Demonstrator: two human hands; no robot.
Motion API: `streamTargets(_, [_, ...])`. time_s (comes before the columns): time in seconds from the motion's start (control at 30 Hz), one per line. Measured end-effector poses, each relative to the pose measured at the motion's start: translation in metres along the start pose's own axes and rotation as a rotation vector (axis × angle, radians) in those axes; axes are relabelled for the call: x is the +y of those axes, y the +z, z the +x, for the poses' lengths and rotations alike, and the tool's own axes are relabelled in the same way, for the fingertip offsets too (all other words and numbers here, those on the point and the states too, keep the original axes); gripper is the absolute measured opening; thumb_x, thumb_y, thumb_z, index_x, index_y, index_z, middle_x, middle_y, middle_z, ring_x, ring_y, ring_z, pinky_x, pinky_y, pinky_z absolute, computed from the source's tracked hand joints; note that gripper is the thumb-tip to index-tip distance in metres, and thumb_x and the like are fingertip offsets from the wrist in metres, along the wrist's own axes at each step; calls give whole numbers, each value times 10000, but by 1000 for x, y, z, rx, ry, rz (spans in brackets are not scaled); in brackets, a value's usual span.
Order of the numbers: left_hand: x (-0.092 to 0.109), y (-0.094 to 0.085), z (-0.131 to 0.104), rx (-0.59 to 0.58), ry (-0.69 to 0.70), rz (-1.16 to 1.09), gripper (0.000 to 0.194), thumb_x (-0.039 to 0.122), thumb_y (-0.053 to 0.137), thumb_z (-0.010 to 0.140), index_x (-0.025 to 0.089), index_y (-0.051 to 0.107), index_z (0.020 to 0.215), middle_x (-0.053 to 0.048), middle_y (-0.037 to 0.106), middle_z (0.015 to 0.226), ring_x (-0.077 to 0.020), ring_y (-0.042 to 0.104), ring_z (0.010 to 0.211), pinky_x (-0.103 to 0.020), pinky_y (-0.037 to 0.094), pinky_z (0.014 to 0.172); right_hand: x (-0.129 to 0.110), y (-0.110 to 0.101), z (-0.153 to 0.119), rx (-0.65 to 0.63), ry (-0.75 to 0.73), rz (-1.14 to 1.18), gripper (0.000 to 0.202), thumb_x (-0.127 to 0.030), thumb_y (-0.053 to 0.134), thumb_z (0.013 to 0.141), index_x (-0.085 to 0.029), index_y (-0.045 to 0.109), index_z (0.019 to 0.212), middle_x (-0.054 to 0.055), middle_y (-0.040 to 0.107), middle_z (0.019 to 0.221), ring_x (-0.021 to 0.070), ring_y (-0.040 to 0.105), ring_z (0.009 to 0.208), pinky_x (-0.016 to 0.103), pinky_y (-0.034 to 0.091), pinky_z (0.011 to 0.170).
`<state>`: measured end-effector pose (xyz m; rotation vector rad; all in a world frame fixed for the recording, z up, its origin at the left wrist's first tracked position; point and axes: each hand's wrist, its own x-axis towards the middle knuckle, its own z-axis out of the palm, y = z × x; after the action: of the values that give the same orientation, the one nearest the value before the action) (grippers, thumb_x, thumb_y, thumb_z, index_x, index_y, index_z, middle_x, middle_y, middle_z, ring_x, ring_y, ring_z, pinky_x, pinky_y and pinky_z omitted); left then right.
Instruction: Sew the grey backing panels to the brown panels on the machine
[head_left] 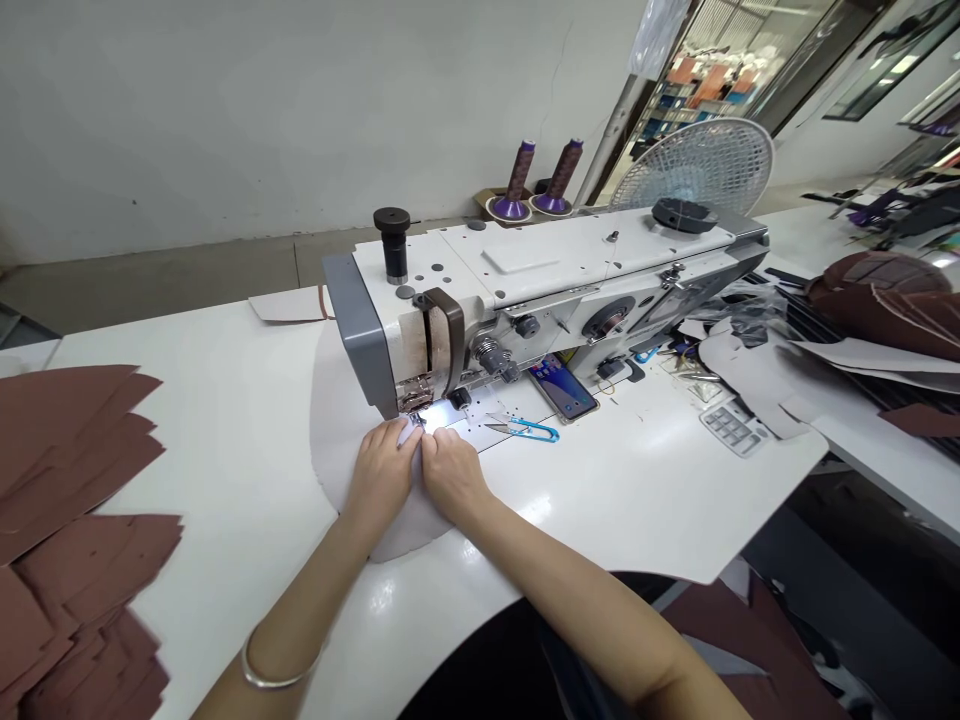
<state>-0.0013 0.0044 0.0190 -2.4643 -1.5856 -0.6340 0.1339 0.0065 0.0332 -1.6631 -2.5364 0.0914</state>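
A pale grey, rounded sheet of material (412, 525) lies on the white table under the head of a sewing machine (465, 290). My left hand (382, 468), with a silver bangle on its wrist, grips the sheet just in front of the presser foot (417, 416). Close beside it my right hand (452, 470) is closed on the same sheet, its fingertips nearly touching the left ones. The fingers hide the part of the edge they pinch. A bright lamp lights the needle area. Blue thread snips (529, 429) lie to the right of my right hand.
Stacks of brown cut pieces (97, 560) lie at left. A phone (566, 388) rests beneath the machine arm, with a calculator (733, 428) farther right. Two brown thread cones (519, 180) and a fan (697, 165) stand behind. More brown pieces (885, 290) lie at right.
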Motion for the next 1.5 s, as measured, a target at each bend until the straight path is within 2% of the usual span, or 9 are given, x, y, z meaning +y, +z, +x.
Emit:
streamTargets(0.2, [-2,1,2,10,13,35,332,91,422,856,176,621,1107,-126,602,1152,-258,513,1074,-392,436,901,0,6,1,37,-19,-10,175,-68,397,885,-138,554,916,81,585,815,193,517,765,272,381,604])
streamTargets(0.67, [-2,4,0,51,-7,41,340,122,410,862,209,645,1090,-136,603,1137,-263,517,1060,-405,437,894,0,3,1,41,-42,-14,170,-52,389,879,-145,531,897,76,574,786,187,517,750,269,390,597])
streamTargets(0.93, [-4,7,-2,32,-15,0,333,141,423,858,202,636,1106,-150,596,1155,-269,511,1085,-427,428,919,1,1,1,-14,-58,-13,197,-43,395,862,-134,542,955,89,574,826,196,522,768,274,404,582])
streamTargets(1.5, [-1,1,0,65,-4,6,309,137,418,864,201,639,1069,-129,606,1124,-263,510,1074,-413,427,901,4,-1,2,-11,-66,1,203,-79,372,900,-144,551,967,86,560,839,196,505,792,267,402,583])
